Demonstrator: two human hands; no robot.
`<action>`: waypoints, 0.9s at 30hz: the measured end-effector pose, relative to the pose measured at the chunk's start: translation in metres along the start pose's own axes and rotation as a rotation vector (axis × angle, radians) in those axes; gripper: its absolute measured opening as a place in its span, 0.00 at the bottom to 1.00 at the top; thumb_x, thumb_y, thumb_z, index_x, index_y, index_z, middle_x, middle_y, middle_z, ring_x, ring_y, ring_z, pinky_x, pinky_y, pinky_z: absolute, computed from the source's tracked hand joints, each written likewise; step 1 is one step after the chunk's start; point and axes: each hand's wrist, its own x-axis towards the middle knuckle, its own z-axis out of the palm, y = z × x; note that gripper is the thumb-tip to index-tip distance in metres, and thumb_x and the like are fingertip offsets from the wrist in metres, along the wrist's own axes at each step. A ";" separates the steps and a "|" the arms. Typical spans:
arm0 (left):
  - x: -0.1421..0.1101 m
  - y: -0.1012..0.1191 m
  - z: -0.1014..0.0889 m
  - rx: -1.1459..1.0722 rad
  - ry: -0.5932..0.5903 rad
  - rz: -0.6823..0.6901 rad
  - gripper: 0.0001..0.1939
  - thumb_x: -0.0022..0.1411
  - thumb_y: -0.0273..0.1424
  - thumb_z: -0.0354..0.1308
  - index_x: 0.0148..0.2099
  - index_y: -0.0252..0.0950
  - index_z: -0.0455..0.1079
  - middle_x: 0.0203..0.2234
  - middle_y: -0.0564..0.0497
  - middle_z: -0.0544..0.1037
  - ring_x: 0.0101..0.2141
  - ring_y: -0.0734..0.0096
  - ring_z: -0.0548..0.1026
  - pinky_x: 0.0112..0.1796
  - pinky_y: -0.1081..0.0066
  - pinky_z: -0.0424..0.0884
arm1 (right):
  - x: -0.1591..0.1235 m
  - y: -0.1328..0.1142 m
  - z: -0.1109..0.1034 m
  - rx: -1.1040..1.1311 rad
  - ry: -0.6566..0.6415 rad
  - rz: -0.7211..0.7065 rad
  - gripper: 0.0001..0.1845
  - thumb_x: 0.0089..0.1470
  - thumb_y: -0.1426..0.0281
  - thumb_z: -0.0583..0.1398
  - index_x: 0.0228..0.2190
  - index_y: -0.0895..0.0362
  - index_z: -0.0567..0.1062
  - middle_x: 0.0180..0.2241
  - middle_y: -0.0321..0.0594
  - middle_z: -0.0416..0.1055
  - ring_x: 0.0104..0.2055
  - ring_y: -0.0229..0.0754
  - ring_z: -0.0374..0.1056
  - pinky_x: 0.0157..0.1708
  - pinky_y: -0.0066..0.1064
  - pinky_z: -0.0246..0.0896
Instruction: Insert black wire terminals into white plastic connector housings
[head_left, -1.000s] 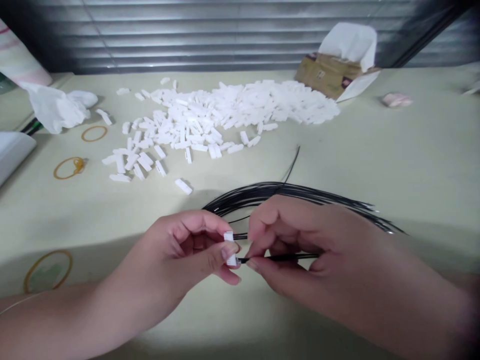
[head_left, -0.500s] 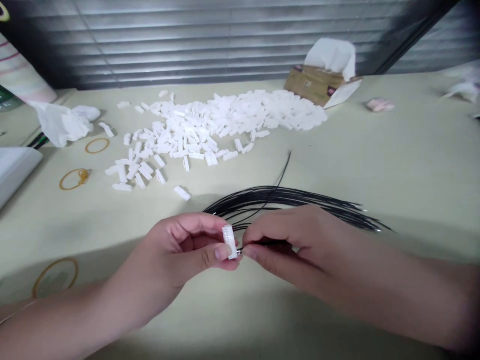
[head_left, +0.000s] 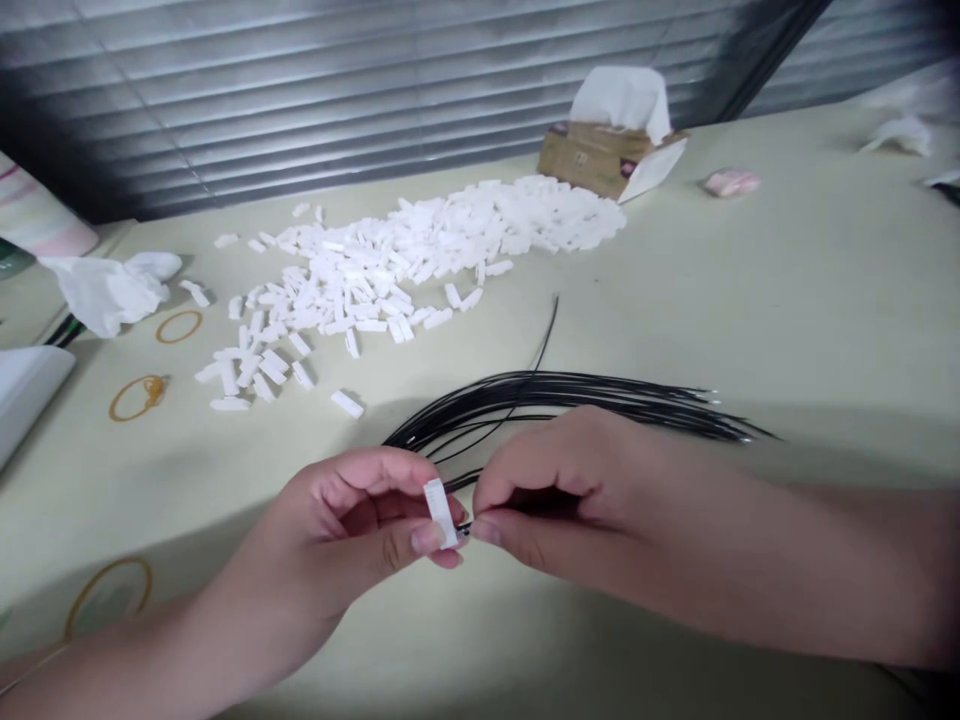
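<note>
Above a pale table [head_left: 772,330], left grip [head_left: 337,535] pinches a white connector [head_left: 438,504], right grip [head_left: 592,510] a mostly hidden black wire [head_left: 464,529]

A broad open stretch of matte pale green tabletop [head_left: 795,300] lay at the right, between the crumpled pale pink lump [head_left: 732,182] and the curved bundle of thin black wires [head_left: 570,392]. That bundle barred the way straight ahead of the right hand [head_left: 577,500], with one stray black strand [head_left: 546,335] jutting beyond it. Farther off, a long heap of small white plastic pieces [head_left: 427,240] blocked the middle. Nearer the person, bare tabletop left room below both hands.
</note>
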 end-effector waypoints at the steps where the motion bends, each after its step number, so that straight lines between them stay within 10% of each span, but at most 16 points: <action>1: -0.001 0.000 0.001 0.000 0.005 0.000 0.05 0.56 0.22 0.65 0.34 0.37 0.78 0.27 0.54 0.80 0.29 0.80 0.76 0.33 0.84 0.73 | -0.001 -0.001 0.001 -0.014 0.001 0.005 0.12 0.54 0.71 0.54 0.22 0.56 0.73 0.19 0.29 0.64 0.22 0.29 0.56 0.22 0.23 0.49; 27: 0.001 -0.001 0.002 0.004 0.046 0.000 0.05 0.56 0.23 0.65 0.35 0.37 0.77 0.27 0.54 0.80 0.29 0.78 0.77 0.33 0.81 0.76 | -0.001 -0.005 0.000 0.018 -0.053 0.195 0.10 0.52 0.66 0.54 0.26 0.54 0.74 0.22 0.33 0.70 0.23 0.33 0.60 0.17 0.24 0.46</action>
